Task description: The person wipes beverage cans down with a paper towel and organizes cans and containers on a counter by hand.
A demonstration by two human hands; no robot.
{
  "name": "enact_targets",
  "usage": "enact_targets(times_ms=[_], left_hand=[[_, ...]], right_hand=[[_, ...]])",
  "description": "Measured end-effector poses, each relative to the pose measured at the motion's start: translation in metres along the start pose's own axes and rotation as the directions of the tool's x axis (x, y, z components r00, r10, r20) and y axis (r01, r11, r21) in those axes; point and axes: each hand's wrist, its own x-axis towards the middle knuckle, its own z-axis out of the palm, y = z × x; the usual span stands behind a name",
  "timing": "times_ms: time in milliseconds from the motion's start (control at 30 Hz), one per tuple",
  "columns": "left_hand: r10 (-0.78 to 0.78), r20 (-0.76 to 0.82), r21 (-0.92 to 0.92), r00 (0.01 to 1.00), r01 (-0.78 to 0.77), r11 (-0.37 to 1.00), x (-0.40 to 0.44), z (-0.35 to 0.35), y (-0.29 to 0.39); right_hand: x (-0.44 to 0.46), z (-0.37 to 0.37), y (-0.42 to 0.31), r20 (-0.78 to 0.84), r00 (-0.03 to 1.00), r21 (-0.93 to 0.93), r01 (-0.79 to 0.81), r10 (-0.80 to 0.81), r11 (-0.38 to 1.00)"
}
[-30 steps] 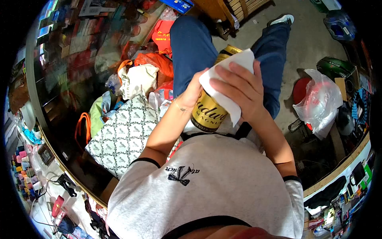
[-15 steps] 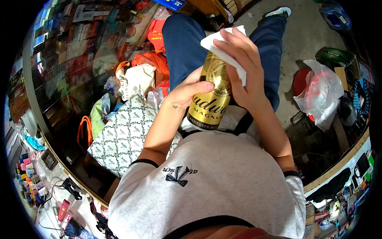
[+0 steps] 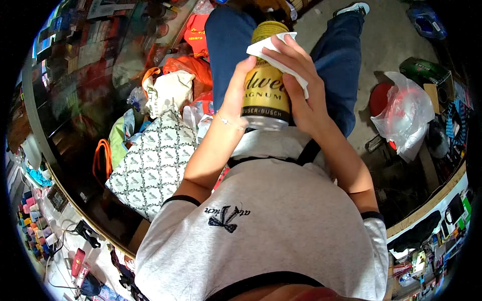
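A gold beer can [image 3: 265,93] with dark lettering is held above my lap, its silver bottom end nearest me and its top pointing away. My left hand [image 3: 235,90] grips the can's left side, thumb along its edge; the other fingers are hidden behind it. With my right hand [image 3: 305,83] I hold a folded white tissue [image 3: 258,48] against the can's upper right side. The fingers of that hand curve over the tissue and the thumb rests near the can's label.
To the left lie a black-and-white patterned bag [image 3: 153,165], a cream cloth bag [image 3: 170,93] and an orange bag [image 3: 188,70]. A glass case [image 3: 95,65] stands beyond them. On the right are a clear plastic bag [image 3: 404,108] and a green box [image 3: 427,72].
The can has moved up, away from my body, and turned so its silver bottom shows more. My left thumb has shifted from its front to its side. The tissue has moved slightly down and left.
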Motion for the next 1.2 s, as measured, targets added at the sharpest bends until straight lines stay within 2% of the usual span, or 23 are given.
enact_targets(times_ms=[67, 133, 200, 233, 267, 333, 400, 433, 467, 500, 533, 600, 633, 667, 733, 767, 833, 967, 1067, 1133, 1200], left_hand=[[-0.051, 0.089, -0.039, 0.995, 0.054, 0.998, -0.002, -0.009, 0.003], [-0.008, 0.09, -0.121, 0.996, 0.019, 0.992, 0.0, -0.007, 0.004], [-0.01, 0.011, -0.142, 1.0, 0.012, 0.99, 0.004, -0.012, 0.009], [0.076, -0.141, 0.014, 0.987, -0.075, 0.997, 0.009, -0.014, 0.006], [0.075, -0.139, 0.013, 0.987, -0.074, 0.997, 0.01, -0.013, 0.007], [-0.029, -0.179, -0.096, 0.984, 0.012, 0.995, 0.009, -0.011, 0.005], [-0.023, -0.193, -0.06, 0.981, 0.011, 0.998, 0.008, -0.011, 0.0], [0.006, -0.28, -0.014, 0.96, -0.01, 1.0, 0.008, -0.007, -0.005], [0.043, -0.357, 0.036, 0.933, -0.033, 0.999, 0.01, -0.003, -0.006], [0.001, -0.239, -0.11, 0.971, -0.028, 0.994, 0.012, -0.008, -0.005], [0.004, -0.236, -0.108, 0.972, -0.031, 0.994, 0.013, -0.007, -0.007], [0.141, -0.375, 0.15, 0.916, -0.09, 0.985, 0.008, 0.021, -0.013], [-0.039, -0.116, -0.174, 0.992, 0.018, 0.985, 0.017, -0.008, -0.011], [-0.094, -0.02, -0.286, 0.995, 0.085, 0.954, 0.016, -0.012, -0.012], [-0.115, -0.054, -0.323, 0.992, 0.092, 0.942, 0.016, -0.015, -0.014], [-0.116, -0.08, -0.315, 0.99, 0.085, 0.945, 0.015, -0.012, -0.016], [-0.119, -0.096, -0.317, 0.988, 0.083, 0.945, 0.014, -0.008, -0.017], [-0.162, -0.057, -0.381, 0.985, 0.129, 0.916, 0.012, -0.009, -0.018], [-0.191, -0.035, -0.417, 0.981, 0.159, 0.895, 0.01, -0.007, -0.019], [-0.202, -0.013, -0.433, 0.979, 0.177, 0.884, 0.009, -0.007, -0.018], [-0.223, 0.049, -0.467, 0.974, 0.22, 0.857, 0.008, -0.009, -0.019]], right_hand=[[-0.005, 0.004, 0.001, 0.011, 1.0, 0.01, 0.013, -0.013, 1.0], [-0.007, 0.008, 0.003, 0.034, 0.999, 0.133, 0.018, -0.022, 0.991], [-0.006, 0.012, -0.001, 0.024, 1.0, 0.202, 0.007, -0.012, 0.979], [-0.006, 0.013, -0.003, 0.02, 1.0, 0.244, 0.004, -0.009, 0.97], [-0.006, 0.013, -0.002, 0.015, 1.0, 0.285, -0.001, -0.004, 0.959], [-0.007, 0.011, 0.002, 0.023, 1.0, 0.265, -0.006, 0.0, 0.964], [-0.01, 0.009, 0.003, 0.025, 0.999, 0.208, 0.019, -0.025, 0.978], [-0.012, 0.01, 0.004, 0.026, 0.999, 0.21, 0.017, -0.023, 0.978], [-0.012, 0.012, 0.005, -0.021, 0.996, 0.144, 0.086, -0.084, 0.986], [-0.01, 0.013, 0.006, -0.063, 0.987, 0.073, 0.153, -0.149, 0.986], [-0.009, 0.012, 0.004, -0.064, 0.986, 0.073, 0.158, -0.153, 0.985], [-0.009, 0.009, 0.001, 0.029, 0.964, -0.2, 0.265, -0.265, 0.943], [-0.008, 0.009, 0.0, 0.031, 0.955, -0.244, 0.292, -0.294, 0.925], [-0.008, 0.008, -0.001, 0.029, 0.957, -0.245, 0.288, -0.29, 0.926], [-0.006, 0.006, -0.003, 0.099, 0.914, -0.357, 0.402, -0.393, 0.843], [-0.006, 0.007, -0.003, 0.099, 0.912, -0.358, 0.406, -0.398, 0.841], [-0.007, 0.007, -0.001, 0.154, 0.883, -0.328, 0.469, -0.444, 0.82], [-0.007, 0.009, -0.001, 0.157, 0.849, -0.266, 0.529, -0.505, 0.806], [-0.006, 0.008, 0.001, 0.174, 0.785, -0.253, 0.62, -0.595, 0.743], [-0.005, 0.012, 0.0, 0.042, 0.765, -0.263, 0.629, -0.643, 0.731], [-0.004, 0.01, 0.0, 0.049, 0.743, -0.232, 0.659, -0.668, 0.716]])
